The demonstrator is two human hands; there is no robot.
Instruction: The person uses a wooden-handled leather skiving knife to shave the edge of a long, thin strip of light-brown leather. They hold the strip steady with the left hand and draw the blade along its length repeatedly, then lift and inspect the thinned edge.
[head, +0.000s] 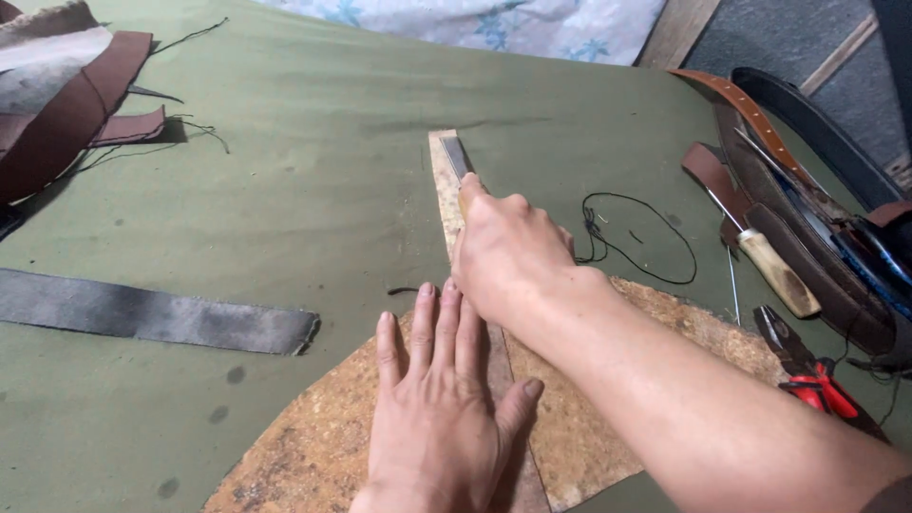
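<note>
Right hand (pixel 508 249) clenched around a flat metal blade (pixel 457 155), handle swallowed by the fist, steel tip poking out past the knuckles and pointing away across the table. Left hand (pixel 435 404) released, spread flat, fingers together, palm pressing down on a dark leather strip (pixel 518 480) laid over a round, rust-coloured cutting board (pixel 313 437). Strip running nearly straight away from the body, emerging under the left palm, passing beneath the right fist, pale far end (pixel 443 176) lying beyond the board on the green cloth (pixel 313 180). Blade's long axis lined up with the strip's long axis, tip resting on or just over that pale end — contact itself too fine to call. Right hand the farther one along the strip, left hand the nearer, fingertips just short of the right wrist, almost touching. Off to the left, a grey strap (pixel 157 313) lying flat, well apart; brown leather offcuts (pixel 66 104) heaped at the far-left corner. To the right, a loop of black thread (pixel 636 237) just beside the working fist, then a knife with a pale wooden handle (pixel 774 271), red-handled pliers (pixel 817 380) near the board's edge, and dark belts (pixel 807 161) curled along the table's right side.
</note>
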